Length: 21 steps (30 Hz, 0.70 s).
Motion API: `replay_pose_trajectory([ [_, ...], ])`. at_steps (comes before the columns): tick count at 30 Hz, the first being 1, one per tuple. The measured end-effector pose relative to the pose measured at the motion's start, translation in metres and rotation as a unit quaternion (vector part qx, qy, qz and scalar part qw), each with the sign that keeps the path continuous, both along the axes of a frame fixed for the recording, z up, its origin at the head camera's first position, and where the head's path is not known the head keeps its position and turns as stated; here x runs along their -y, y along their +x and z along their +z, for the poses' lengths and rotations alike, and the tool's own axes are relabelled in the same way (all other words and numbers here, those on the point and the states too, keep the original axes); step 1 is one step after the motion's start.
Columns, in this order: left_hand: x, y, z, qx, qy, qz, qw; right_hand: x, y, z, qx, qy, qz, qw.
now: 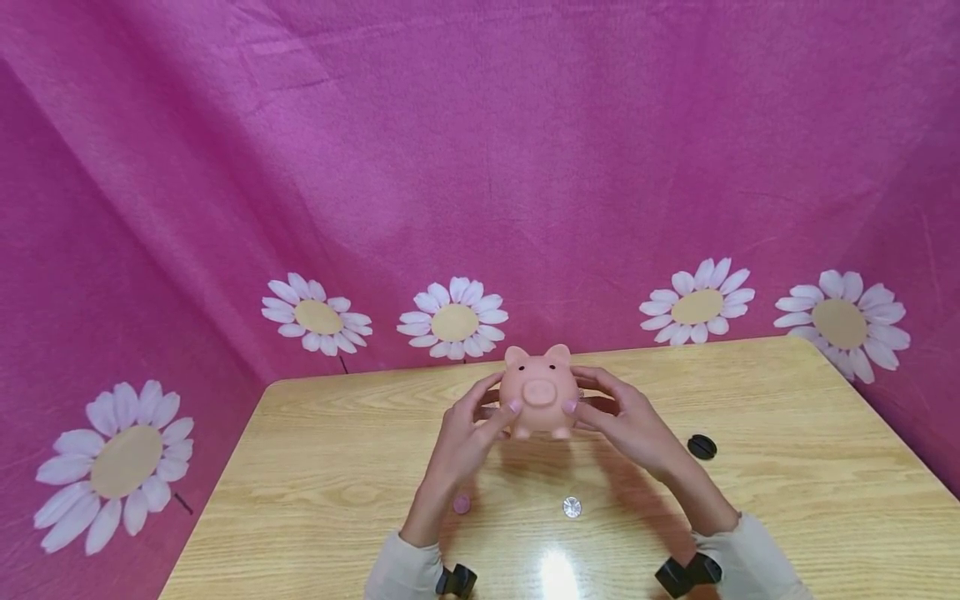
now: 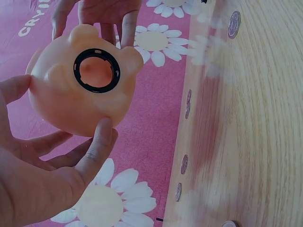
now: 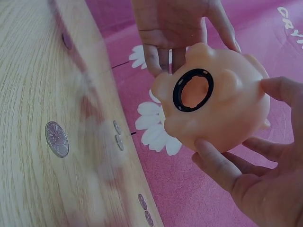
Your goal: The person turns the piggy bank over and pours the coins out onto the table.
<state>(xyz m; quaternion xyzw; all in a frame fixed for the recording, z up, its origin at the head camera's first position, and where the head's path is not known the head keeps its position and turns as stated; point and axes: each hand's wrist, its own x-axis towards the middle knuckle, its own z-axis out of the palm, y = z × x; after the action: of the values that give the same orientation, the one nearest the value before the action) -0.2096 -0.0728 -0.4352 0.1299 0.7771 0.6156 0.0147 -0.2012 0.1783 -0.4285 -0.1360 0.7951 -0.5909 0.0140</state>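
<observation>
A pink piggy bank (image 1: 538, 396) is held up over the table, its snout facing me in the head view. My left hand (image 1: 463, 433) grips one side of it, thumb beside the snout. On the other side my right hand (image 1: 633, 425) holds it the same way. Both wrist views look at its underside, where a black ring (image 2: 77, 78) surrounds an uncovered round hole. Through the hole (image 3: 193, 92) the hollow inside shows. A black oval plug (image 1: 702, 447) lies on the table to the right of my right hand.
On the wooden table (image 1: 337, 483) lie a silvery coin (image 1: 572, 507) and a pinkish coin (image 1: 461, 504). Several more coins (image 2: 184, 164) lie near the table's edge in the wrist views. A magenta cloth (image 1: 480, 167) with white daisies hangs behind.
</observation>
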Motion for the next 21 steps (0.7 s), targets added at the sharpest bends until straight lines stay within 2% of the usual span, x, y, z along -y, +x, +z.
replay_pose_trajectory([
  [4, 0.0, 0.001, -0.001, -0.007, -0.014, 0.007, 0.9999, 0.0, 0.001, -0.001, -0.009, -0.001, 0.002, 1.0],
  [10, -0.002, 0.0, -0.006, 0.002, -0.03, 0.002, 0.9996, -0.001, -0.003, -0.008, 0.011, -0.003, 0.011, 1.0],
  [12, -0.002, 0.0, -0.006, -0.012, -0.009, -0.001, 0.9999, -0.001, -0.003, -0.009, -0.013, -0.02, 0.013, 1.0],
  [14, 0.001, 0.003, -0.002, -0.05, 0.035, -0.017, 0.998, -0.002, -0.001, -0.006, -0.068, -0.054, 0.027, 0.996],
  [17, 0.005, 0.007, 0.007, -0.104, 0.099, -0.053, 0.9882, -0.003, 0.001, 0.001, -0.156, -0.104, 0.057, 0.981],
  [19, 0.006, 0.007, 0.009, -0.119, 0.117, -0.074, 0.9831, -0.005, 0.001, 0.003, -0.177, -0.126, 0.077, 0.973],
  [21, 0.006, 0.006, 0.009, -0.114, 0.116, -0.077, 0.9837, -0.006, 0.0, 0.0, -0.173, -0.131, 0.081, 0.973],
])
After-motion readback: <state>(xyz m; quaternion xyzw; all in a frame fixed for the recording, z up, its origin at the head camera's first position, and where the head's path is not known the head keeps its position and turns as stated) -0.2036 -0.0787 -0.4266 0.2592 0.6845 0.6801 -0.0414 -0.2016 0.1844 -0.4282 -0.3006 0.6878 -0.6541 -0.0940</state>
